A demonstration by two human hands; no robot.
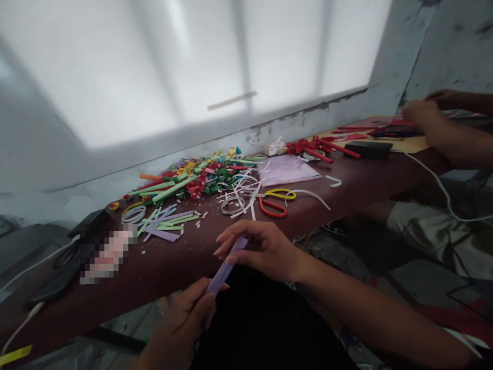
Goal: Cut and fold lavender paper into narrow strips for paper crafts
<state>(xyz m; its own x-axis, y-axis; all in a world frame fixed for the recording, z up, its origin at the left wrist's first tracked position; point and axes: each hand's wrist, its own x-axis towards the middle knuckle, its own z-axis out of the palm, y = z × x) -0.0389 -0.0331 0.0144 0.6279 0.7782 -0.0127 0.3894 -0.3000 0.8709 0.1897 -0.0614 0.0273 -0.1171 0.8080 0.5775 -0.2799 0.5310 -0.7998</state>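
Between my two hands runs a narrow purple paper strip (220, 277), slanting up to the right over my lap, just off the table's front edge. Its lower end is pinched by my left hand (192, 311), thumb on top. Around the upper end, the fingers and thumb of my right hand (265, 249) are closed. On the table beyond lie scissors (274, 201) with one yellow and one red handle. Purple and green paper strips (167, 224) lie loosely crossed to their left.
A heap of coloured paper pieces (200, 177) lies along the wall. Near it are white trimmings (246, 187), tape rolls (133, 214) and a lilac sheet (288, 170). Red paper flowers (304, 146) lie further right. Another person's hands (423, 110) work at the far right, near a white cable (442, 190).
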